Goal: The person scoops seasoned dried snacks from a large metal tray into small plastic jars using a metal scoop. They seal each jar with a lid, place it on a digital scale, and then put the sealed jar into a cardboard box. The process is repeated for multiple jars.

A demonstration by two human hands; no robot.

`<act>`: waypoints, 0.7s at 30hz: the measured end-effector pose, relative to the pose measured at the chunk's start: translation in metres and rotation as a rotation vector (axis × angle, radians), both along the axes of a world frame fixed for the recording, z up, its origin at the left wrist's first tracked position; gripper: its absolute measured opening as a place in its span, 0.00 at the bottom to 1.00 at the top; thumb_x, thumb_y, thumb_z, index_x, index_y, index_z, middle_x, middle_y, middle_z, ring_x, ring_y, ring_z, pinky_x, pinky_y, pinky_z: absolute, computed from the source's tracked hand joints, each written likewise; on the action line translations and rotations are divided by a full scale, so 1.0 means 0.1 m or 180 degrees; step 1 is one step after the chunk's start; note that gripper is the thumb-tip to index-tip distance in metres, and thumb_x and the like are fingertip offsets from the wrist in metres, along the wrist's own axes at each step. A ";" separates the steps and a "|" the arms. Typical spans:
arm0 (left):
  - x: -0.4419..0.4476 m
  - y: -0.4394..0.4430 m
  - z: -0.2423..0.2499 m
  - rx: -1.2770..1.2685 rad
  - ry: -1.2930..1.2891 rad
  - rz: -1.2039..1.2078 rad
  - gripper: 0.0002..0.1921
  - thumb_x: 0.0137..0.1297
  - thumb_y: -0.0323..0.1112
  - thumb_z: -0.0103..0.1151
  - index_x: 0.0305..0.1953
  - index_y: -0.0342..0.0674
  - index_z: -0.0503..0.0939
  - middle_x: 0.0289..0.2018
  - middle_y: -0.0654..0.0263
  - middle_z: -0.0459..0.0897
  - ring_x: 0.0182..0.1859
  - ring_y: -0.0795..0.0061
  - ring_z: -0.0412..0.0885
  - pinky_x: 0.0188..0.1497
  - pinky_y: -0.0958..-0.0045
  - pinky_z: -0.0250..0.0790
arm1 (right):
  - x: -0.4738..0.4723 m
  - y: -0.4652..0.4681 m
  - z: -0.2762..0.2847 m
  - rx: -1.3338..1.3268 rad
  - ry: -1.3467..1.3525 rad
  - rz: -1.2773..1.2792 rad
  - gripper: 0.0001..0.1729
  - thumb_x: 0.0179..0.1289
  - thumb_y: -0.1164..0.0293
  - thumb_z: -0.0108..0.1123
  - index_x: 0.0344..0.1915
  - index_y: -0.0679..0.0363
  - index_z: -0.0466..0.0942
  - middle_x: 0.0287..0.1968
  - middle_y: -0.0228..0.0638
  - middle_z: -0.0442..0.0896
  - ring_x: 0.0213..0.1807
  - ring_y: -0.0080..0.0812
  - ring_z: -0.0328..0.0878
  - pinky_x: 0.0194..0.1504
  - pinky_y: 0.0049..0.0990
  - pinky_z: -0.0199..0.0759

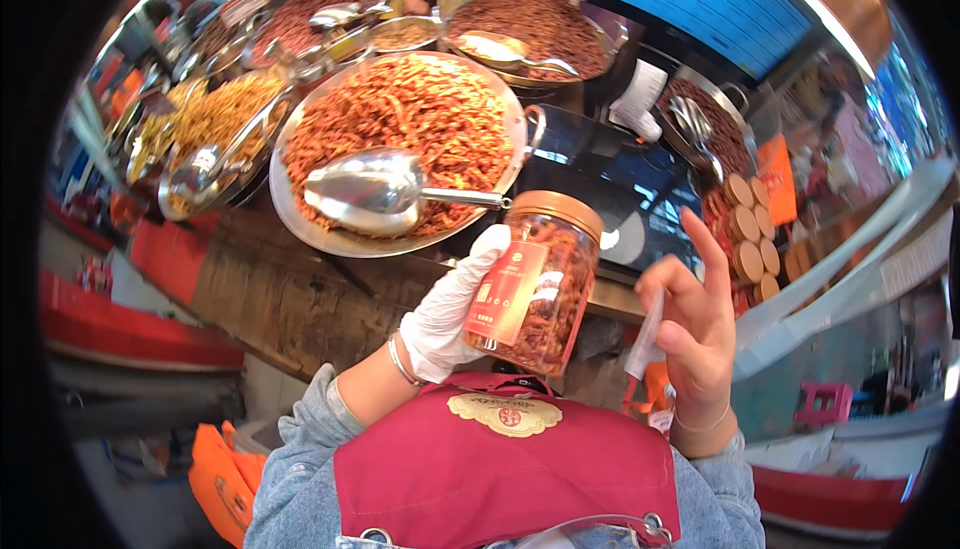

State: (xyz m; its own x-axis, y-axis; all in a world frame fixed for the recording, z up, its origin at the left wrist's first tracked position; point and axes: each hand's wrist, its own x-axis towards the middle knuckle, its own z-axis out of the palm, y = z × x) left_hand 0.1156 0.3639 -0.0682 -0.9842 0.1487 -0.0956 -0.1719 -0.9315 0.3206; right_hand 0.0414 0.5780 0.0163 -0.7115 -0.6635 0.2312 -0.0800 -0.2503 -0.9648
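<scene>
My left hand, in a white glove, grips a clear plastic jar with a gold-coloured lid and a red label. Reddish dried food strips fill the jar, which tilts a little. To its right, my bare right hand is raised, pinching a small pale slip or sticker between thumb and finger. Behind the jar, a metal scoop rests on a large round pan heaped with reddish-orange strips. The end of the scoop's handle lies close to the jar's lid.
Pans of darker food and yellowish food stand behind and left. A monitor is at the upper right, above a black glossy surface and a curled paper strip. Stacked jars with round lids stand right.
</scene>
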 end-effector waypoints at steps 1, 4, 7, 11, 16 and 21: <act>0.03 0.02 0.01 0.0015 -0.0233 0.0084 0.31 0.74 0.51 0.48 0.70 0.42 0.58 0.64 0.56 0.70 0.63 0.60 0.73 0.66 0.57 0.67 | -0.05 -0.16 0.11 0.0128 -0.0058 0.0265 0.54 0.54 0.73 0.67 0.75 0.61 0.44 0.41 0.33 0.74 0.44 0.23 0.70 0.51 0.23 0.61; 0.13 0.07 0.14 -0.0434 -0.0286 0.0438 0.30 0.74 0.53 0.47 0.70 0.42 0.59 0.65 0.57 0.69 0.63 0.62 0.73 0.67 0.58 0.66 | -0.25 -0.62 0.09 0.0983 0.1688 0.0966 0.55 0.50 0.70 0.73 0.74 0.61 0.51 0.46 0.37 0.73 0.47 0.31 0.69 0.56 0.31 0.57; 0.35 0.00 -0.10 -0.0004 -0.0199 0.0973 0.30 0.74 0.53 0.47 0.68 0.39 0.62 0.62 0.57 0.73 0.60 0.63 0.76 0.64 0.59 0.69 | -0.32 -0.97 -0.22 0.1310 0.3145 0.1124 0.60 0.43 0.57 0.78 0.73 0.62 0.54 0.60 0.50 0.68 0.58 0.44 0.64 0.60 0.39 0.54; 1.08 0.04 -0.21 -0.0177 -0.0282 0.1989 0.32 0.70 0.52 0.56 0.68 0.42 0.61 0.56 0.58 0.77 0.55 0.67 0.80 0.55 0.64 0.75 | 0.13 -1.45 -0.95 0.0315 0.1959 0.1799 0.68 0.39 0.48 0.77 0.74 0.63 0.49 0.69 0.49 0.55 0.73 0.49 0.51 0.73 0.42 0.45; 2.33 0.31 -0.54 -0.2146 -0.0253 0.3613 0.59 0.54 0.35 0.74 0.77 0.53 0.37 0.63 0.60 0.68 0.59 0.72 0.71 0.61 0.66 0.67 | 1.18 -2.06 -1.24 0.0728 0.0161 0.3557 0.49 0.45 0.64 0.75 0.65 0.64 0.61 0.56 0.40 0.72 0.57 0.34 0.73 0.60 0.33 0.67; 3.47 1.41 -1.01 -0.4566 -0.4637 0.4165 0.54 0.57 0.54 0.68 0.75 0.38 0.45 0.54 0.46 0.75 0.54 0.50 0.77 0.59 0.59 0.66 | 2.82 -2.48 -1.65 0.2439 0.0830 0.6434 0.49 0.44 0.72 0.76 0.68 0.68 0.64 0.58 0.39 0.74 0.59 0.34 0.73 0.62 0.30 0.65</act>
